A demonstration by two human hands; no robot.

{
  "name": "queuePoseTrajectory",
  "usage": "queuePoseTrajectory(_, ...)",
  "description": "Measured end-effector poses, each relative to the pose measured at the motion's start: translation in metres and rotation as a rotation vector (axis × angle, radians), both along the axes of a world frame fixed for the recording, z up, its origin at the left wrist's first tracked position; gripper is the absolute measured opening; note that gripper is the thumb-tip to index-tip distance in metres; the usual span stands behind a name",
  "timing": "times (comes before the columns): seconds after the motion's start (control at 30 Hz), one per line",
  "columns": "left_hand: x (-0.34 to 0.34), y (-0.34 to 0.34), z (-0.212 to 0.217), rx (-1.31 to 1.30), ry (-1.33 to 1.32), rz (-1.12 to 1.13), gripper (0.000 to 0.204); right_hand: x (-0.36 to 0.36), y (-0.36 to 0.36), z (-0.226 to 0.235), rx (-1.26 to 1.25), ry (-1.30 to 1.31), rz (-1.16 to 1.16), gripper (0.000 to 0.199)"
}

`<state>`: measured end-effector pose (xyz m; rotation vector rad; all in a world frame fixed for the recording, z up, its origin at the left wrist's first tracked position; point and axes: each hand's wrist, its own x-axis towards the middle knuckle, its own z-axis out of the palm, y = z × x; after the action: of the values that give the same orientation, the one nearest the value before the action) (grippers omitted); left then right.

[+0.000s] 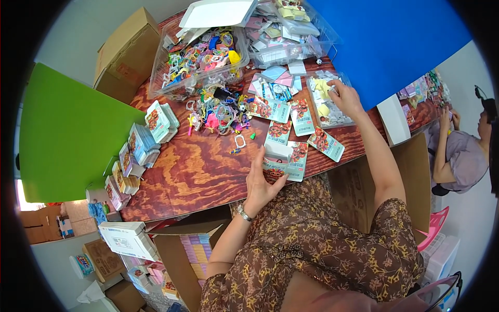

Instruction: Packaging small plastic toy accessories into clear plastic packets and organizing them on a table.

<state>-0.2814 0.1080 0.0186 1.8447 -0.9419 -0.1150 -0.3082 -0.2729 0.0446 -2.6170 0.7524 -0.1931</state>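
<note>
Near the table's front edge, my left hand grips a small mint-green printed box whose white top flap stands up. Several flat packs of the same green print lie around it, such as the pack to its right and the pack behind it. Over a clear plastic tray of small white and yellow packets, my right hand has its fingertips pinched together. What they hold, if anything, is too small to make out.
Behind lie a heap of colourful trinkets, a clear bin of trinkets and a clear bin of cards. Stacked packs line the left edge by a green panel. A blue panel and another person are at right.
</note>
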Motion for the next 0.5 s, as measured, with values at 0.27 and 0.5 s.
queuePoseTrajectory(0.27, -0.002, -0.005, 0.000, -0.019, -0.020, 0.002, 0.099, -0.002, -0.010, -0.018, -0.023, 0.114, 0.077, 0.028)
queuePoseTrajectory(0.5, -0.002, 0.000, -0.001, 0.027, 0.012, -0.013, 0.104, 0.003, -0.009, -0.026, -0.061, 0.233, 0.080, 0.037)
